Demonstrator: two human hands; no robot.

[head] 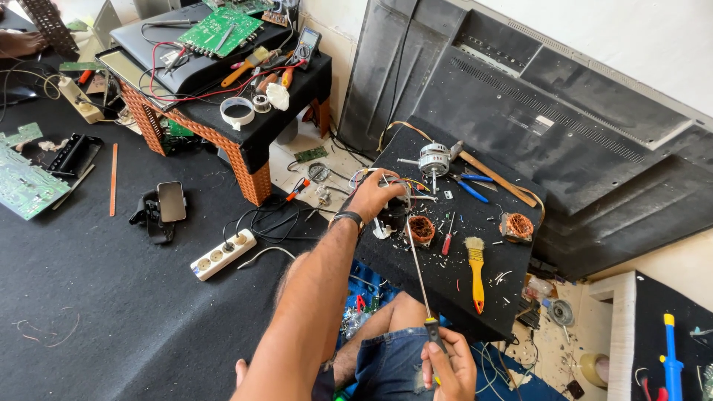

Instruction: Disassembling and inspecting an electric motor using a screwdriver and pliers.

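- The left hand reached out over the black bench, fingers curled onto a small wired part; what exactly it gripped was too hidden to tell.
- The right hand sat low by the knee, clamped round the handle of a long screwdriver.
- The screwdriver's shaft ran up across the bench to the left hand.
- A copper coil lay just beside the shaft.
- A motor stood behind the left hand; a yellow brush lay to the right.
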